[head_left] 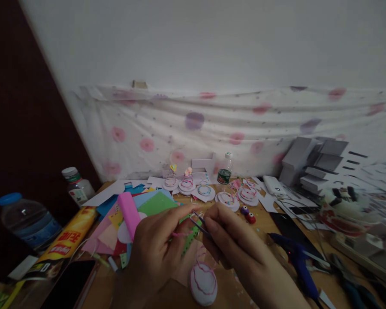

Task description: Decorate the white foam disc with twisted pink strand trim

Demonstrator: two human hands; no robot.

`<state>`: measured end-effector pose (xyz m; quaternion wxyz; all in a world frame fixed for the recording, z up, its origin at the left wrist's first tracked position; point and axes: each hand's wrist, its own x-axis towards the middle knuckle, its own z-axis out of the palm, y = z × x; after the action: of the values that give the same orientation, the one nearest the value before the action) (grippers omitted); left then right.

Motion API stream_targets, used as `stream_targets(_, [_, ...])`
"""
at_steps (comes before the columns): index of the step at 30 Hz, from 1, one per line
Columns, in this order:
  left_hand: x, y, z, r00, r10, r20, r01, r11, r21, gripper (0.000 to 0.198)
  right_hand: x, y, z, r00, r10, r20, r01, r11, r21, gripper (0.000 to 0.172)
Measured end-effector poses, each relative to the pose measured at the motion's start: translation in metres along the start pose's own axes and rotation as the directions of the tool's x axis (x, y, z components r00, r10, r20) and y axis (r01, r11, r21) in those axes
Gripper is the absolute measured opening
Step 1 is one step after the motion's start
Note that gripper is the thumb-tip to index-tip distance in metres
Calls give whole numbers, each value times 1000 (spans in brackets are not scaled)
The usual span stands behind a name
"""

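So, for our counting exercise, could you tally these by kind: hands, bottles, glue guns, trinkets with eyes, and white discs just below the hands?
Hands: 2 (left hand, right hand)
Bottles: 3 (blue-capped bottle, pale-capped bottle at left, small bottle at back)
Glue gun: 1
Trinkets: 2 (purple trinket, red trinket)
White disc below the hands: 1
Total: 9

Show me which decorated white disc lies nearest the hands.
The lone pink-trimmed disc, lowest in view, below the left hand and right hand; the other discs sit farther back, toward the floral cloth.
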<state>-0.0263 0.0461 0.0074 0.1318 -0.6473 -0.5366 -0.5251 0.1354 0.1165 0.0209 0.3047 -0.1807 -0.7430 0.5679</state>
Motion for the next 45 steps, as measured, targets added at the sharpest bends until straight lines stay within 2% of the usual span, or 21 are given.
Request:
stream_targets(3, [-2, -4, 0, 1000, 0, 15, 0, 1000, 2, 26, 1, -1, 2, 1000, 14, 7, -14, 1000, 15, 32])
stream_targets(5, [-4, -5, 1, 999, 46, 5, -46, 998, 49, 27, 2, -2, 6, 1000, -3, -9, 3, 1000, 15, 33])
stream_targets(9, [-7, -5, 5, 986, 156, -59, -141, 970, 200, 27, 1, -5, 17, 998, -21, -60, 21, 1000, 15, 35])
stream_targets(13, [-12, -7, 11, 978, 174, -115, -134, 947, 292, 27, -2, -3, 23, 995, 26, -94, -20, 998, 65, 34])
stream_targets(17, [-13, -9, 14, 985, 132, -115, -94, 954, 283, 27, 0, -2, 23, 997, 15, -78, -12, 999, 41, 35])
stream_targets(22, [-6, -5, 7, 998, 58, -31, -54, 992, 115, 28, 1, -11, 21, 995, 16, -97, -12, 999, 48, 40])
stream_targets(26, [-1, -6, -5, 995, 97, 32, -100, 991, 84, 31, 2, -11, 21, 996, 37, -87, -31, 997, 69, 39])
stream_targets(32, [2, -6, -10, 987, 160, 33, -163, 977, 140, 22, -1, -7, 19, 995, 99, 22, -100, 993, 61, 39])
stream_targets(37, [3, -5, -7, 970, 243, -6, -232, 935, 269, 26, -5, -8, 19, 992, 125, 8, -124, 991, -46, 33])
stream_targets(45, [5, -8, 0, 947, 319, -33, -289, 894, 342, 34, 1, -8, 18, 990, 140, 28, -138, 989, -60, 35])
